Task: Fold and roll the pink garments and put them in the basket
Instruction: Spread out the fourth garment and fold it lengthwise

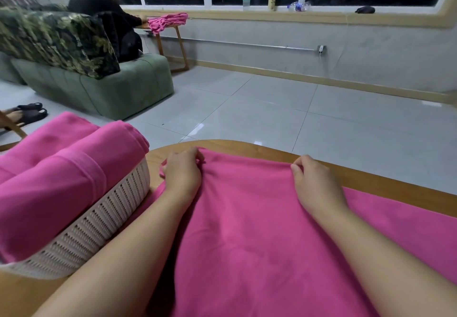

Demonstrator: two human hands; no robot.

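— So where did the pink garment [247, 230] lie from the hands at that moment?

— Directly under and between them, as I watched it. It was spread flat on the desk [358, 173], its long axis running from the far edge back toward the body, and both hands sat at its far end.

— And the hands themselves?

— The left hand [183, 171] had its fingers curled down over the far left corner, gripping the cloth. The right hand [314, 180] pinched the far hem between thumb and fingertips. Neither was nearer; they were level, well apart, one at each side of the hem.

— What did the next move turn on?

— I judged it was a fold or roll drawn from that far hem toward me, along the long axis.

— And the basket [103, 218]?

— Just beside the left forearm, already holding rolled pink garments [61, 168], so the left hand was nearer it.
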